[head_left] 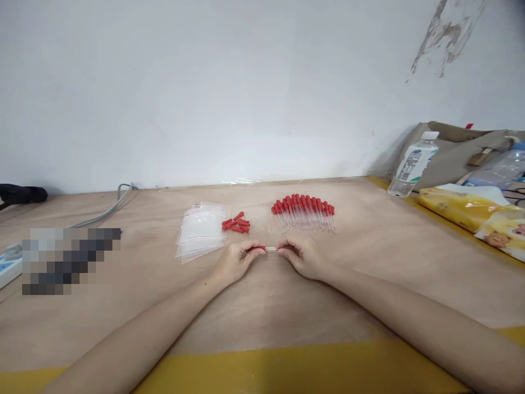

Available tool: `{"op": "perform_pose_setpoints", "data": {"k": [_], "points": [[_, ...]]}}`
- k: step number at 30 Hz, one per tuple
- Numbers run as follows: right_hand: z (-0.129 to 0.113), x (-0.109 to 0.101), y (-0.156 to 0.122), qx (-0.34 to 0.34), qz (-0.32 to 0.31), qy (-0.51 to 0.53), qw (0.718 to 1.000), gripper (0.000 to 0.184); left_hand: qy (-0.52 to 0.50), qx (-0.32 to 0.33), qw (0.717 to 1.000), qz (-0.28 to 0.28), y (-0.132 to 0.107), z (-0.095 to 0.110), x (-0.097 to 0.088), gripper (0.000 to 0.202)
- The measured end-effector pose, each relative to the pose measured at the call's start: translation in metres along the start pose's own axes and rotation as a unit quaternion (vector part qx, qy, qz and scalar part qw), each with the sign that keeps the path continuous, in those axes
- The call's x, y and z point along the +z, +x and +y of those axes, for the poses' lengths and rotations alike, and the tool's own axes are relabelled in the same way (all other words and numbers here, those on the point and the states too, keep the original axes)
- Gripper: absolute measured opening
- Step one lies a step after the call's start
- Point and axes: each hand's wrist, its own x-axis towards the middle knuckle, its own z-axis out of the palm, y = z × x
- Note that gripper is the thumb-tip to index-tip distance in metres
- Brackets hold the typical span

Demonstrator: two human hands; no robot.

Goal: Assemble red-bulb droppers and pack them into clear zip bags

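My left hand (237,260) pinches a red rubber bulb (257,248) at the end of a clear glass dropper tube (271,249). The tube's other end sits pinched in my right hand (302,256). Both hands rest on the brown table (262,306), holding the dropper level between them. Just behind lie several loose red bulbs (236,223) and a few bare glass tubes (260,220). A row of several finished droppers with red bulbs (304,212) lies behind my right hand. A stack of clear plastic bags (202,232) lies to the left.
A water bottle (412,164) leans against a beige bag (455,150) at the back right. A yellow tissue pack (471,210) lies at the right edge. A grey cable (107,210) and a white power strip (9,268) are at the left. A white wall stands behind.
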Motion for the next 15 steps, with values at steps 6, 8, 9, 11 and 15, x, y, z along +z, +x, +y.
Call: {"op": "perform_pose_setpoints", "data": {"k": [6,8,9,11,15], "points": [[0.0053,-0.0013,0.0003,-0.025,-0.018,-0.054,0.998,0.016,0.003,0.001,0.999,-0.039,-0.0024,-0.001,0.0007,0.023],[0.0049,-0.0009,-0.0008,-0.047,-0.008,-0.111,0.993,0.019,0.008,0.0,0.999,-0.033,-0.0021,-0.0022,0.0015,0.023],[0.0045,-0.0005,-0.0014,-0.06,-0.001,-0.139,0.988,0.021,0.009,-0.001,1.0,-0.028,-0.0018,-0.0024,0.0019,0.022],[0.0041,0.0009,-0.0024,-0.076,0.007,-0.177,0.981,0.024,0.007,-0.002,1.0,-0.016,-0.0011,-0.0017,0.0021,0.022],[0.0051,0.0036,-0.0029,-0.075,-0.007,-0.178,0.981,0.028,0.01,0.002,1.0,-0.007,-0.0015,0.0021,0.0014,0.022]]}}
